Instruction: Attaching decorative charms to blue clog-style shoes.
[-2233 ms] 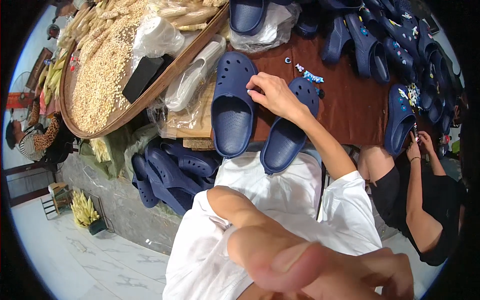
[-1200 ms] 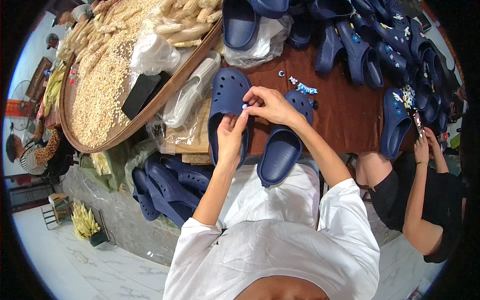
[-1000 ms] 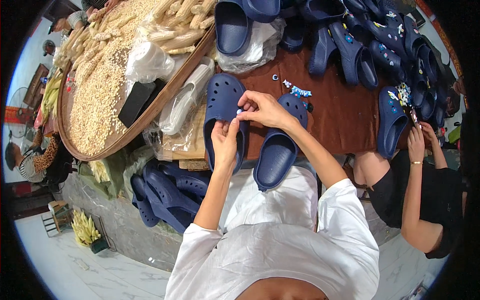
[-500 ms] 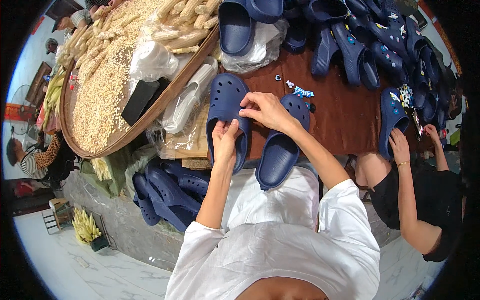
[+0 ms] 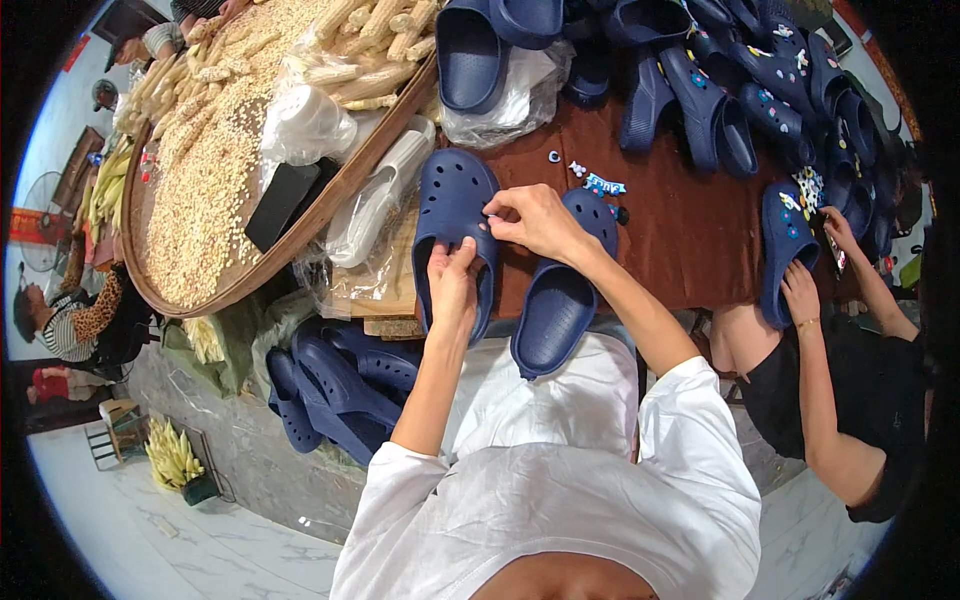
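A navy clog [image 5: 458, 195] with round holes lies toe-away in front of me. My left hand [image 5: 453, 285] grips it, fingers inside the opening and thumb on the upper's edge. At the right side of its upper, my right hand [image 5: 540, 222] is pinched together; whatever is between its fingertips is too small or hidden to make out. Under my right wrist rests the matching navy clog [image 5: 556, 318], its heel over the table's edge. Small charms lie beyond it: a blue-and-white banner-shaped charm [image 5: 605, 185] and a round eye-like charm [image 5: 554, 156].
On the brown table cover [image 5: 670, 255], more navy clogs [image 5: 700, 105] are piled far right. A co-worker's hand [image 5: 800, 295] holds a decorated clog [image 5: 785, 240]. Leftward stand a corn-kernel tray [image 5: 215, 298] and a white clog [image 5: 380, 195]. Several clogs [image 5: 340, 390] hang below the table edge.
My right hand stays pinched at the clog's upper, with only a slight shift of the fingers. The co-worker's other hand has moved up and left toward the decorated clog.
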Action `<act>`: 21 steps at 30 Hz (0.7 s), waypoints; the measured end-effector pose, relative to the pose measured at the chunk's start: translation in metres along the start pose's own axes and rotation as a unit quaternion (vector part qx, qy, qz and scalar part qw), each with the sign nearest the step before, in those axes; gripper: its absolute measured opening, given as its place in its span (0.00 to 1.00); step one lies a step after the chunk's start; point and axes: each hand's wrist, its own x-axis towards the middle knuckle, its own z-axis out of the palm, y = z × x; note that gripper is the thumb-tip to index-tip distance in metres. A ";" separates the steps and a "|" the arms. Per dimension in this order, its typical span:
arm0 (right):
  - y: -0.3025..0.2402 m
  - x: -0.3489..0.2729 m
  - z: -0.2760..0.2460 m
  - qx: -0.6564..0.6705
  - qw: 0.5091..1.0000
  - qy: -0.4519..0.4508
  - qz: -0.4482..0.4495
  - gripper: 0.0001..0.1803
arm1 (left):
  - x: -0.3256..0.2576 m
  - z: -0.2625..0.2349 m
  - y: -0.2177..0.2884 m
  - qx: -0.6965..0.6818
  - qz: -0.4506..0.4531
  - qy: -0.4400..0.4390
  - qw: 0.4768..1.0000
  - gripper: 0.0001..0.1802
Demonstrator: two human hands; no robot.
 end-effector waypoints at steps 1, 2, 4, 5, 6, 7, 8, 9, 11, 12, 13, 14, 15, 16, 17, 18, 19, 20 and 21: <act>0.004 -0.001 -0.002 0.021 1.000 0.000 0.017 0.13 | -0.002 0.001 0.001 0.008 0.000 -0.005 1.000 0.18; 0.007 -0.002 -0.003 0.022 1.000 -0.001 0.012 0.13 | -0.005 0.004 0.003 0.024 -0.004 -0.006 1.000 0.19; 0.013 -0.004 -0.011 0.050 0.996 0.073 0.030 0.12 | -0.012 0.005 0.006 0.063 -0.012 0.008 0.998 0.16; 0.016 -0.005 -0.019 0.072 0.991 0.098 0.048 0.14 | -0.017 0.005 0.008 0.061 -0.006 0.009 0.998 0.16; 0.022 -0.007 -0.025 0.068 0.988 0.121 0.063 0.13 | -0.024 0.005 0.012 0.071 0.026 0.029 0.997 0.14; 0.029 -0.010 -0.032 0.034 0.987 0.139 0.070 0.13 | -0.032 0.003 0.014 0.081 0.056 0.049 0.994 0.13; 0.036 -0.013 -0.038 0.000 0.985 0.158 0.075 0.12 | -0.041 -0.001 0.017 0.104 0.105 0.063 0.987 0.09; 0.044 -0.017 -0.044 -0.036 0.981 0.173 0.084 0.12 | -0.051 -0.003 0.022 0.087 0.109 0.054 0.989 0.07; 0.062 -0.027 -0.053 -0.098 0.969 0.201 0.104 0.12 | -0.068 0.007 0.042 0.044 0.101 0.030 0.994 0.06; 0.072 -0.032 -0.055 -0.105 0.965 0.213 0.108 0.11 | -0.076 0.014 0.054 -0.001 0.105 -0.005 0.994 0.06; 0.078 -0.035 -0.058 -0.102 0.962 0.217 0.128 0.11 | -0.080 0.022 0.066 -0.039 0.112 -0.058 0.991 0.07; 0.084 -0.039 -0.060 -0.100 0.959 0.221 0.148 0.11 | -0.083 0.030 0.078 -0.077 0.117 -0.112 0.984 0.09; 0.082 -0.041 -0.059 -0.100 0.959 0.220 0.147 0.11 | -0.087 0.037 0.092 -0.108 0.105 -0.153 0.977 0.11; 0.076 -0.043 -0.057 -0.123 0.950 0.256 0.129 0.11 | -0.090 0.044 0.105 -0.139 0.091 -0.193 0.967 0.14; 0.070 -0.046 -0.056 -0.147 0.938 0.292 0.112 0.11 | -0.094 0.051 0.117 -0.167 0.072 -0.233 0.955 0.18; 0.060 -0.050 -0.054 -0.147 0.939 0.290 0.114 0.11 | -0.099 0.062 0.129 -0.175 0.074 -0.284 0.940 0.22; 0.043 -0.051 -0.053 -0.105 0.950 0.273 0.112 0.10 | -0.106 0.073 0.141 -0.189 0.077 -0.328 0.922 0.30; 0.028 -0.055 -0.052 -0.066 0.957 0.258 0.112 0.10 | -0.114 0.087 0.153 -0.128 0.102 -0.362 0.917 0.32; 0.016 -0.060 -0.049 -0.072 0.958 0.261 0.092 0.09 | -0.122 0.102 0.163 -0.064 0.127 -0.395 0.908 0.34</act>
